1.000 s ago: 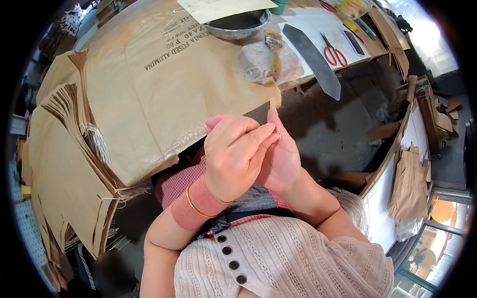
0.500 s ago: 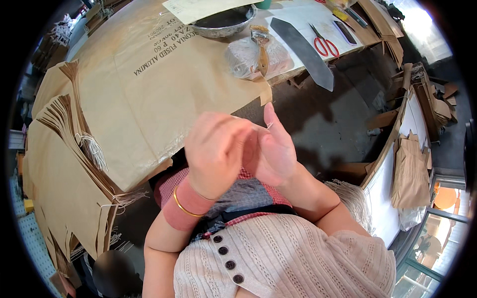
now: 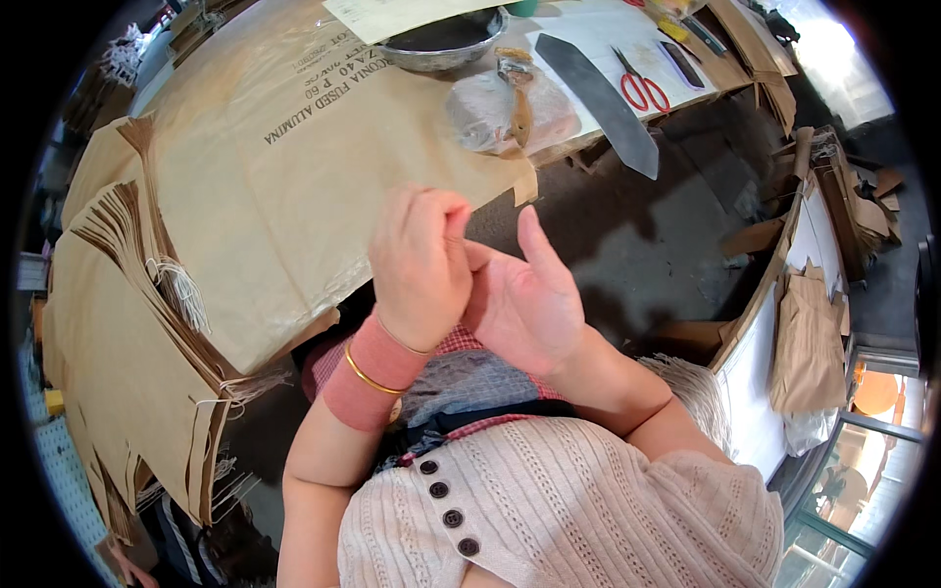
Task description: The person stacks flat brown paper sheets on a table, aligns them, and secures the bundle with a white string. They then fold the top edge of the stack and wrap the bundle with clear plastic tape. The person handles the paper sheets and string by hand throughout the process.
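Observation:
My left hand (image 3: 421, 269), with a pink wristband and a gold bangle above it, is raised in front of my body. Its fingers are curled and pressed together, and whatever they may hold is hidden. Beside it, my right hand (image 3: 526, 309) turns its bare palm upward with the thumb stretched out. The right fingertips disappear behind the left hand, and the two hands touch or overlap. Just beyond them lies the near edge of a table covered in brown printed paper (image 3: 284, 206).
Stacks of brown paper bags (image 3: 127, 323) with white strings stand at left. On the table are a metal bowl (image 3: 446, 57), a brush (image 3: 520, 113) on a plastic-wrapped bundle (image 3: 480, 108), a grey pointed plate (image 3: 598, 103) and red-handled scissors (image 3: 642, 91). A bundle of strings (image 3: 701, 402) hangs at right.
My left hand has shifted slightly up and left, its fingers now pointing upward. The right palm shows more fully, and the thin white strand near its thumb no longer shows.

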